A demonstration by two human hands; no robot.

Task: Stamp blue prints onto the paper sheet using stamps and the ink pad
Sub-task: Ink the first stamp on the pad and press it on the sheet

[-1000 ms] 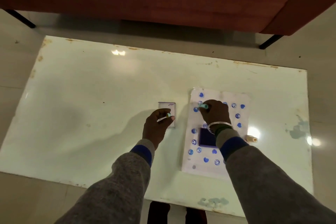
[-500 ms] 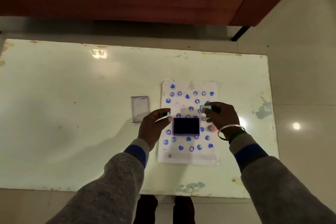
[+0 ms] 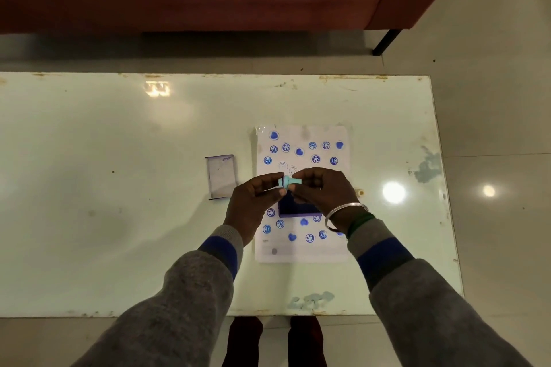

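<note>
We see small pale-blue plastic stamps pinched between our left hand and right hand, both closed on them above the dark-blue rectangular ink pad, white paper sheet dotted with blue prints, glossy pale-green worktop, clear flat lid just left.

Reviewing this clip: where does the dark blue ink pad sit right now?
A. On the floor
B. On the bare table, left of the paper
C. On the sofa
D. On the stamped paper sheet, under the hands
D: the ink pad lies on the paper sheet, partly hidden beneath the left hand and right hand.
</note>
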